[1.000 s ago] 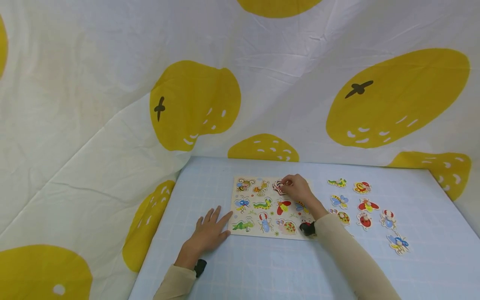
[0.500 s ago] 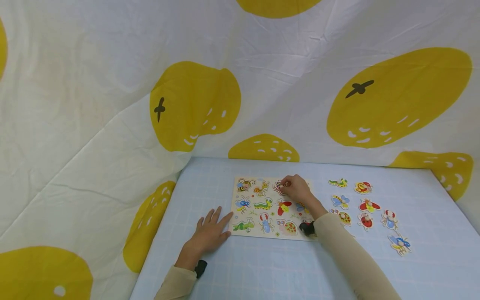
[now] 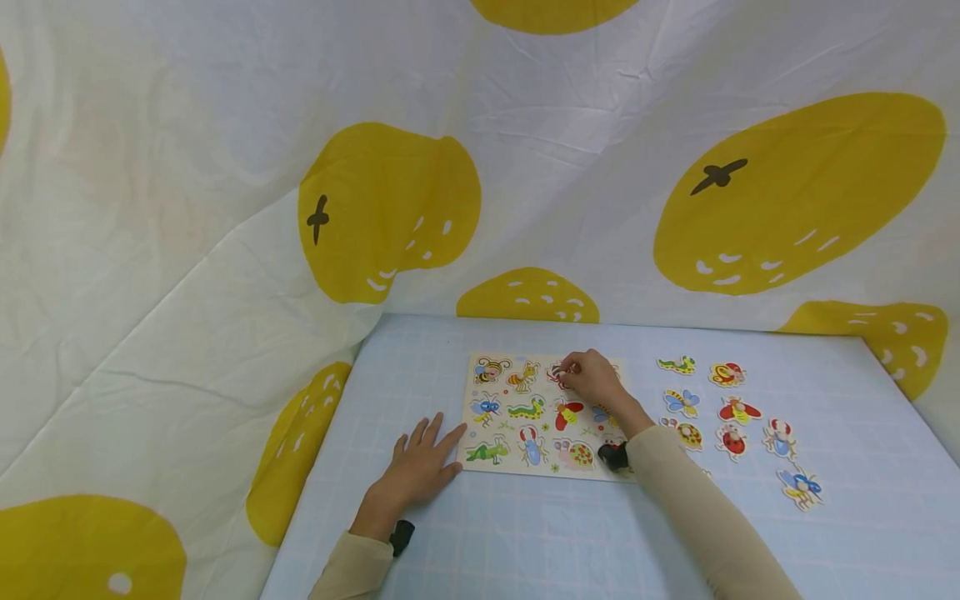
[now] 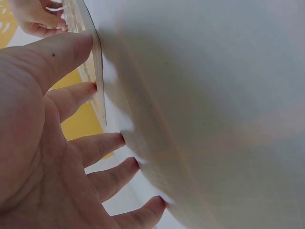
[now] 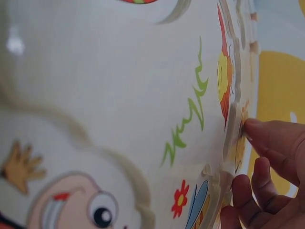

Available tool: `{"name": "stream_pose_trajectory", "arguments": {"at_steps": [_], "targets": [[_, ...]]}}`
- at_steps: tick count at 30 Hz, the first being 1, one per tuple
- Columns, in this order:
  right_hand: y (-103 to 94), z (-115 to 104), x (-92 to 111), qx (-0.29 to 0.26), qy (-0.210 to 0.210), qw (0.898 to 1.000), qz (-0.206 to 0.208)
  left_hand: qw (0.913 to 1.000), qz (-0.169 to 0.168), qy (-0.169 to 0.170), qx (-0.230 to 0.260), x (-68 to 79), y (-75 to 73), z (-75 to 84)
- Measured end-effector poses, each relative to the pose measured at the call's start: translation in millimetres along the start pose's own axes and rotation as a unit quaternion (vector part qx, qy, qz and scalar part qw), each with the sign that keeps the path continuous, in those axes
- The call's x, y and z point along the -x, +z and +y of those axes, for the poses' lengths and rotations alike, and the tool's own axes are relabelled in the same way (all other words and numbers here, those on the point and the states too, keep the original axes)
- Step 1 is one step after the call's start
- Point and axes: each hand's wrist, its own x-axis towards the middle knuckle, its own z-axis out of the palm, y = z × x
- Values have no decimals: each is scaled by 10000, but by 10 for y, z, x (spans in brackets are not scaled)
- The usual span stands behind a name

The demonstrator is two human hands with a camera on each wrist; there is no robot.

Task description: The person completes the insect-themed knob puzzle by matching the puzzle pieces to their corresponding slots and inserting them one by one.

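A pale wooden puzzle board (image 3: pixel 504 472) printed with insects lies on the table. My right hand (image 3: pixel 597 382) reaches over its far side, thumb and fingertips pinching a red-and-white striped puzzle piece (image 3: pixel 556 375) in the top row. Those fingers mostly cover the piece. In the right wrist view, the right hand (image 5: pixel 271 167) is at the board's far end, with the recessed shapes (image 5: pixel 190 100) in front of it. My left hand (image 3: pixel 417 467) rests with spread fingers by the board's left edge; in the left wrist view its thumb and index fingertip (image 4: pixel 90 88) touch that edge.
Right of the board lie several loose insect puzzle pieces, among them a green caterpillar (image 3: pixel 677 365), a ladybird (image 3: pixel 731 442), a red-winged insect (image 3: pixel 738 410) and a blue-and-yellow insect (image 3: pixel 801 488). Behind the blue checked tablecloth (image 3: pixel 525 533) hangs a white curtain (image 3: pixel 555 208) with yellow fruit.
The striped piece has dropped slightly and lies flatter over the board, with my right fingers still at it. My left hand has stayed in place.
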Motion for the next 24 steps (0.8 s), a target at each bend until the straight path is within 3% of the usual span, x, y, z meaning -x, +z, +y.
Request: {"name": "stream_pose_trajectory", "arguments": {"at_steps": [12,24], "targets": [[-19,-15,11,-27,104,9999,-69,10000,-13,22,29,21,-17,16],[-94,-84,85,-353,-83,9990,266,10000,-47,-9,8,11,-26,12]]}}
